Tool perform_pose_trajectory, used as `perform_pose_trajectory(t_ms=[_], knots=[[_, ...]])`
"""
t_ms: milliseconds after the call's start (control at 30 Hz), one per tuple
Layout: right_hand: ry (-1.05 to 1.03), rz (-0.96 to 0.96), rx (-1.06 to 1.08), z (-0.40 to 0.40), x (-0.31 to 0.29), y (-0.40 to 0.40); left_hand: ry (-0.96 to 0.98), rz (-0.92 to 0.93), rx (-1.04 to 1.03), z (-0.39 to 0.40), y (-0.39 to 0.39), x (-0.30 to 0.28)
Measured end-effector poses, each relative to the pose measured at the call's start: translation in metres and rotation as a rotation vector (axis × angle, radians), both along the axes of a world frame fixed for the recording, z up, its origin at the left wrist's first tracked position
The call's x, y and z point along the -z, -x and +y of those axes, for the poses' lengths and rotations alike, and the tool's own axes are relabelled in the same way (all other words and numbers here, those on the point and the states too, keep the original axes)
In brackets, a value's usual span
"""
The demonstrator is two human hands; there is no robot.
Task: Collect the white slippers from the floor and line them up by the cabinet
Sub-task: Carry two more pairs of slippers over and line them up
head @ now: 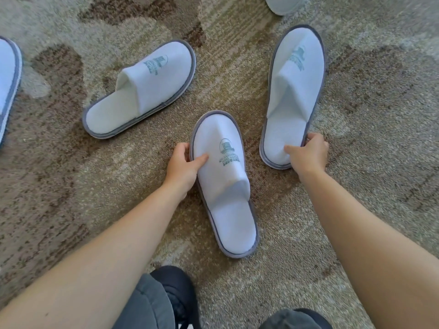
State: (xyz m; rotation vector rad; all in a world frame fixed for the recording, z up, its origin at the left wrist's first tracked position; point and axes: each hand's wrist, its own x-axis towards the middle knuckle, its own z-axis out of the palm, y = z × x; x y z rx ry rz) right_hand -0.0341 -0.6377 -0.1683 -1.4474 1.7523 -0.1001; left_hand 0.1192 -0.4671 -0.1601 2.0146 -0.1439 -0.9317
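A: Head view, quick. Left hand (181, 166)?

B: Clamped on the toe side of the near slipper (223, 186). Thumb lies on the white upper, the other fingers curl round the grey-trimmed left edge. That slipper lies on the carpet (370, 143), toe away from the camera, heel toward the person, green logo visible on top.

A: Right hand (308, 154)?

B: Pinching the heel end of the right slipper (295, 91). Thumb is on the insole, fingers wrap the right rim. Toe points away, slightly tilted to the right. Can't tell if either sole is lifted off the carpet.

A: The two held ones touching?

B: No, a strip of carpet shows between them.

A: Other slippers?

B: One loose slipper (142, 89) upper left of centre, lying diagonally, toe up-right, heel down-left, nobody touching it. A fourth slipper (8, 86) is cut by the left edge. A fifth slipper (283, 4) is cut by the top edge, only a rounded end showing.

A: Anything else?

B: Bare forearms, grey trouser leg (147, 305) and a black shoe (175, 288) at the bottom. Carpet is patterned beige, brown, grey.
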Motion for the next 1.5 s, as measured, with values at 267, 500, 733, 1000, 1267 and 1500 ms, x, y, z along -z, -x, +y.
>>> perform_pose_trajectory(t_ms=[267, 500, 733, 1000, 1267, 1500], knots=[[0.053, -0.063, -0.129, 0.006, 0.000, 0.005, 0.051, -0.074, -0.034, 0.004, -0.013, -0.005], [-0.096, -0.243, -0.113, 0.003, -0.021, 0.006, 0.117, -0.055, -0.058, -0.005, -0.021, -0.020], [-0.035, -0.349, 0.010, 0.023, -0.154, 0.033, 0.161, -0.006, -0.060, -0.038, -0.003, -0.152], [0.074, -0.438, 0.224, 0.034, -0.423, 0.091, 0.190, 0.089, 0.104, -0.084, 0.037, -0.412], [0.251, -0.484, 0.381, 0.016, -0.651, 0.152, 0.319, 0.079, 0.378, -0.152, 0.095, -0.647], [0.461, -0.455, 0.663, 0.038, -0.745, 0.186, 0.390, 0.182, 0.626, -0.197, 0.139, -0.733]])
